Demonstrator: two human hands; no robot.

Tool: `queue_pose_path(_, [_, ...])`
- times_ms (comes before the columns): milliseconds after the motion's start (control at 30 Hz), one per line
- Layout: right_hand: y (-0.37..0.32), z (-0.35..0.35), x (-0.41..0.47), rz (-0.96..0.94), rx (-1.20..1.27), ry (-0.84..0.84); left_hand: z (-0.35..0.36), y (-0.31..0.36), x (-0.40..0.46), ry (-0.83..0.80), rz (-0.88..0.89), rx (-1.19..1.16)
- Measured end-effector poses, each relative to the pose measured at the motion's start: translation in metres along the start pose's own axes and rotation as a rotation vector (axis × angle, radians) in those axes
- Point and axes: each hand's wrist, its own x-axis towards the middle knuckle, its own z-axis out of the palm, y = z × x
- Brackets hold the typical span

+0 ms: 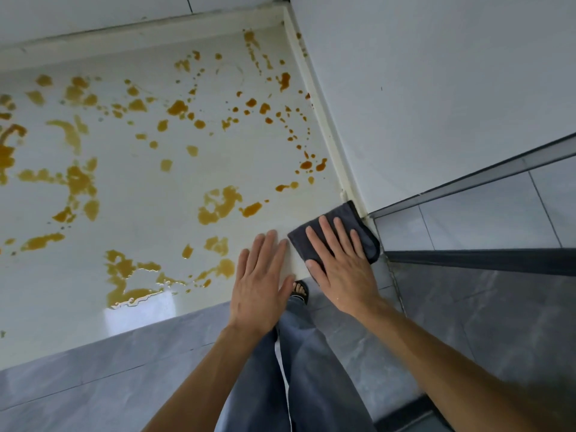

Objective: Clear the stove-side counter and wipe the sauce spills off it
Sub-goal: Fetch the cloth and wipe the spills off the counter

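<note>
Dark grey cloth (pixel 335 236) pressed flat at the near right corner of the white counter (pixel 149 169), under the spread fingers of the right hand (pixel 339 260). Wiping step only starting, judging by the orange sauce spills (pixel 218 204) all untouched, just left of the cloth and far beyond. Next: long firm strokes leftward and away. Left hand (pixel 260 282) flat beside the cloth, fingers straight, holding nothing, both forearms stretched forward.

Grey tiled floor (pixel 93 385); white wall (pixel 436 73); blue trousers (pixel 299 369); sandalled foot (pixel 300 289)
</note>
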Motion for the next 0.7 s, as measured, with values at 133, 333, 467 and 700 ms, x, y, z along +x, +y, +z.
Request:
queue_pose_path(133, [-0.015,-0.011,0.074,0.043,0.031,0.038,-0.001,0.002,-0.001,-0.02,-0.01,0.002])
queue_pose_path(333, [-0.051,-0.021,0.147,0.02,0.024,0.055,-0.004,0.013,-0.002,-0.035,-0.04,-0.007])
queue_pose_path(467, [-0.016,-0.006,0.083,-0.117,-0.043,0.047,-0.004,0.018,-0.007,-0.007,-0.056,0.004])
queue_pose_path(700, [-0.024,-0.009,0.082,-0.089,-0.051,-0.015,0.002,0.017,-0.009,0.006,-0.078,-0.001])
